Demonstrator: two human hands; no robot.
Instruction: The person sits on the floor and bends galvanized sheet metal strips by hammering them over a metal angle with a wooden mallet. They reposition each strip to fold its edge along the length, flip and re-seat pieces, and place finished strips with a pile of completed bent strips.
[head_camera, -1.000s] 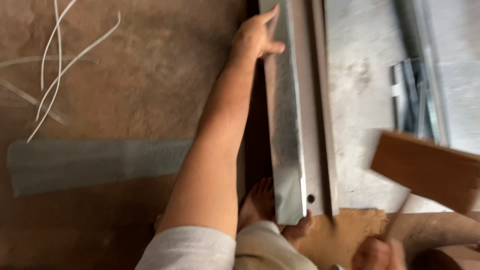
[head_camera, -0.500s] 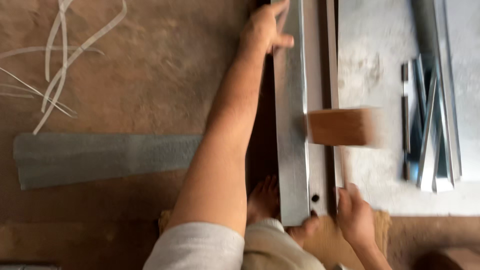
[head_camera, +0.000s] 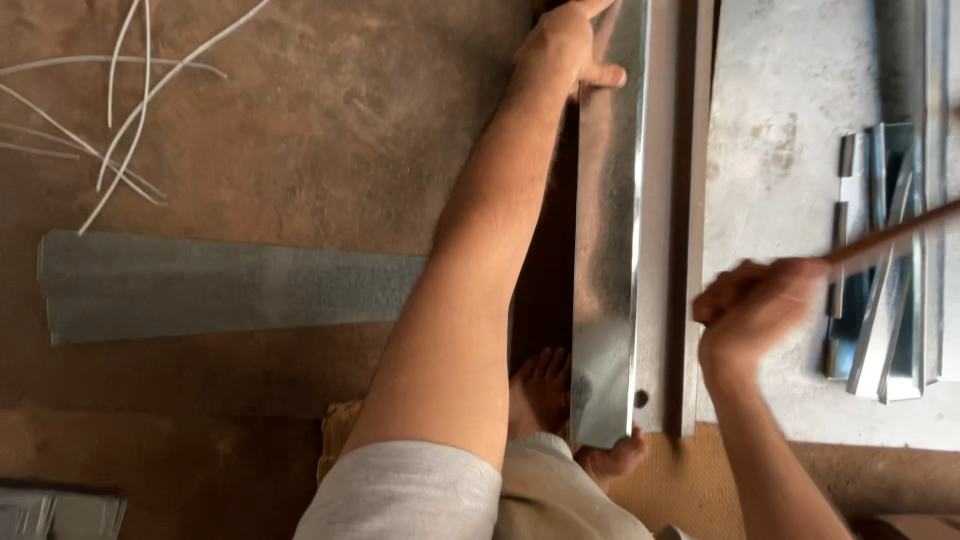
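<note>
Tool (head_camera: 890, 232) head cut off, blurred

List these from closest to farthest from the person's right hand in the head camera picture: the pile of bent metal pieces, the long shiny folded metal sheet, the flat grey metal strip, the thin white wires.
From the right hand:
1. Pile of bent metal pieces, just to its right.
2. Long shiny folded metal sheet, to its left, under the left hand.
3. Flat grey metal strip, farther left on the floor.
4. Thin white wires, far top left.

The right hand (head_camera: 755, 310), half a second ago low at five o'clock, now sits higher at three o'clock, its blurred brown wooden handle (head_camera: 895, 235) angling toward two o'clock.
</note>
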